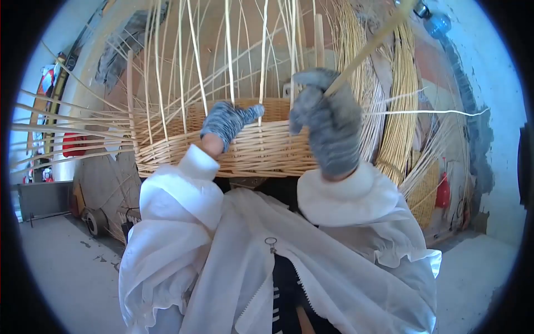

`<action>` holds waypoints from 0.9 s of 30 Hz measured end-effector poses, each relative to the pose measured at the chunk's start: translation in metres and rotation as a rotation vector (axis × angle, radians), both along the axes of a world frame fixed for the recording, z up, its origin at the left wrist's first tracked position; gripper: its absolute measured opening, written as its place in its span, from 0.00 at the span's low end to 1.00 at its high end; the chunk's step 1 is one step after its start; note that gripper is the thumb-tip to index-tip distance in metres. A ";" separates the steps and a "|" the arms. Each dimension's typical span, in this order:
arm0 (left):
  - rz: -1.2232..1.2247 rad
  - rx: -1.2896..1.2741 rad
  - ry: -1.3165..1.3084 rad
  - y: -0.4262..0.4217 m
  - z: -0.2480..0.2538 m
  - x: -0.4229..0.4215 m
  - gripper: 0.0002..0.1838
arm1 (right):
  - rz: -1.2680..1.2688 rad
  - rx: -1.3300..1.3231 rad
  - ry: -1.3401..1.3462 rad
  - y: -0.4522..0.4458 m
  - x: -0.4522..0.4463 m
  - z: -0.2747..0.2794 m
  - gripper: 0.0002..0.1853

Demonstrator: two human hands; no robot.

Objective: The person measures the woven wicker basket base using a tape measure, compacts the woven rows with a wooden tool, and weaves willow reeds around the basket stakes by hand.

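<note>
In the head view, a half-woven wicker basket (267,153) of pale rods lies across in front of me, with tall upright stakes (229,53) rising from its near side. My left hand (227,123), in a grey knitted glove, is closed over the basket's top woven edge. Its thumb points right, at the foot of one stake. Just right of it, my right hand (331,119), gloved the same way, is raised at the edge and closed round a willow rod (372,47) that slants up to the right. Its fingers partly hide the weave behind them.
Bundles of long willow rods (401,94) stand at the right, near a red bottle-shaped object (443,191). Loose rod ends (72,131) stick out far to the left. A dark reel (95,221) lies on the floor at the lower left.
</note>
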State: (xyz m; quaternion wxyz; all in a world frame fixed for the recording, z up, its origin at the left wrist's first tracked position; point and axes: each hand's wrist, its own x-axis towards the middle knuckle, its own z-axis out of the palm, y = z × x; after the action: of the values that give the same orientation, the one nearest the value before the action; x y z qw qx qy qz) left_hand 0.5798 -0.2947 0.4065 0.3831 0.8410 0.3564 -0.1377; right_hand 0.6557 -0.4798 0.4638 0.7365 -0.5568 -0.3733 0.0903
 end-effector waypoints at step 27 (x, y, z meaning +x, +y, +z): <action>-0.137 -0.034 -0.116 -0.042 -0.020 0.046 0.23 | -0.327 -0.575 -0.554 0.078 0.161 -0.079 0.17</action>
State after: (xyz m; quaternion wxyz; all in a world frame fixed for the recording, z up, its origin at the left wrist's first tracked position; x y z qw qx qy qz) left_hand 0.6254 -0.3365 0.3862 0.4069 0.8633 0.2729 -0.1209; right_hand 0.8163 -0.4018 0.3849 0.4278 -0.7945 -0.4235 -0.0804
